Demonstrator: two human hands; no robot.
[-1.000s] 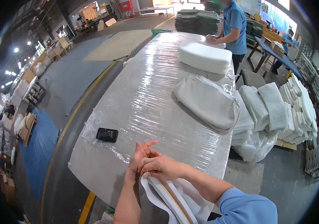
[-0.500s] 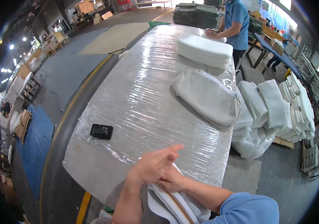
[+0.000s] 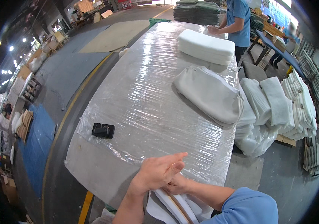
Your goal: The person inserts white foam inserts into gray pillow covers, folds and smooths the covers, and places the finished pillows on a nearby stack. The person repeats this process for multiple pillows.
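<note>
At the near table edge, a layered cushion [image 3: 168, 203] stands on end in front of me, white foam with a brown strip and grey fabric at its side. My right hand [image 3: 177, 185] is closed at the cushion's top end; part of it is hidden behind my left. My left hand [image 3: 158, 172] crosses over it with fingers stretched out to the right and thumb raised. Its lower edge is against or just above the cushion top; which one I cannot tell. Farther off lies a light grey fabric-covered cushion [image 3: 206, 95].
Clear plastic film covers the table [image 3: 129, 108]. White foam pads [image 3: 206, 47] sit at the far right, and a black device [image 3: 102, 130] lies at left. Stacked white pads [image 3: 275, 100] stand right of the table. A co-worker [image 3: 237, 22] stands at the far end.
My left hand has shifted slightly down and right, still with fingers stretched. My right hand stays at the cushion's top. The whole view has shifted a little.
</note>
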